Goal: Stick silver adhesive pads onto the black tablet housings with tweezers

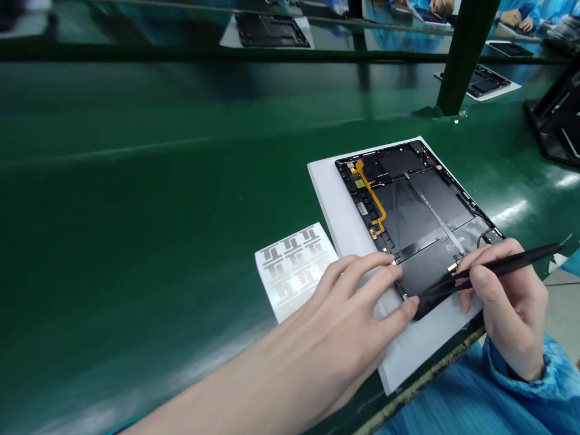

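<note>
The right hand [510, 302] pinched black tweezers [507, 264] over the open tablet [408, 199] on its white sheet [344, 223], though the tips were too dark to tell if they were clamped on anything. A slip could scratch the black panel [430, 269], while the spread left hand [357, 296] pressed the tablet's edge.

Right sleeve [528, 386] noted as blue, glossy, crinkled fabric, gathered into a cuff. Left forearm [235, 380] seen bare; left hand [357, 302] and right hand [507, 302] seen ungloved.
</note>
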The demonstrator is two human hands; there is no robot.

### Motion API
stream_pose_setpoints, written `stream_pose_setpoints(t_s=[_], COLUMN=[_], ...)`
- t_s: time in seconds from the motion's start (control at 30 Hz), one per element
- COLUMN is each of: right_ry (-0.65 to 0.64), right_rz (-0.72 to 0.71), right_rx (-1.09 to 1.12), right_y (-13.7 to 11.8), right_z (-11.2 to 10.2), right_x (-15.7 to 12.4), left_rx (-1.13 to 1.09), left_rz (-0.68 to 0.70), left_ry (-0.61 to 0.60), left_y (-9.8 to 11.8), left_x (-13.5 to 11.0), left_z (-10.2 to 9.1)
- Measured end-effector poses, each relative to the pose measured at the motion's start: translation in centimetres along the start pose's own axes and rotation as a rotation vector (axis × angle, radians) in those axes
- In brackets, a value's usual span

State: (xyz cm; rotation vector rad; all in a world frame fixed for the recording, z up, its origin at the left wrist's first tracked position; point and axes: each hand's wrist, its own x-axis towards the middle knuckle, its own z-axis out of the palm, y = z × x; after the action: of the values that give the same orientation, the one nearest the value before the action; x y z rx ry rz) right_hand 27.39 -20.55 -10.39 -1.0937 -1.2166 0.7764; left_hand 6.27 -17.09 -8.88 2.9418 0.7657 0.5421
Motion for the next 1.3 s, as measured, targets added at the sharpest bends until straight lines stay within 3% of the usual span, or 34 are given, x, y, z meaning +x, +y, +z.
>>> stream_pose_setpoints(t_s=[0.13, 0.27, 0.37, 0.43, 0.5, 0.6, 0.97, 1.17, 1.3], right_ry=[0.037, 0.061, 0.039, 0.019, 0.014, 0.006, 0.011, 0.071, 0.081], right_rz=[-0.017, -0.026, -0.012, 0.004, -0.005, -0.026, 0.095, 0.174, 0.181], right_rx=[0.015, 0.016, -0.044, -0.100, -0.140, -0.159, -0.202, -0.179, -0.153], right_y=[0.3, 0.6, 0.6, 0.5, 0.4, 0.2, 1.0, 0.8, 1.1], right_z=[0.0, -0.2, -0.3, -0.3, -0.3, -0.3, -0.4, 0.1, 0.0], right_x=[0.1, 0.3, 0.4, 0.4, 0.4, 0.4, -0.3, -0.4, -0.4], left_rx=[-0.001, 0.105, 0.152, 0.053, -0.056, -0.109, -0.400, -0.690, -0.920], left_rz=[0.020, 0.099, -0.203, -0.423, -0.593, -0.713, -0.793, -0.830, -0.829], left_ry=[-0.050, -0.051, -0.096, -0.138, -0.151, -0.154, -0.151, -0.020, 0.150], left_y=[-0.9, -5.2, -10.1, -13.3, -15.8, -18.2, -18.9, -18.2, -17.1], left_x=[2.2, 7.4, 10.8, 11.7, 11.5, 10.2, 9.9, 9.7, 10.4], left_z=[-1.4, -3.6, -4.0, -3.5, -2.8, -2.0, -1.0, -1.2, -1.7])
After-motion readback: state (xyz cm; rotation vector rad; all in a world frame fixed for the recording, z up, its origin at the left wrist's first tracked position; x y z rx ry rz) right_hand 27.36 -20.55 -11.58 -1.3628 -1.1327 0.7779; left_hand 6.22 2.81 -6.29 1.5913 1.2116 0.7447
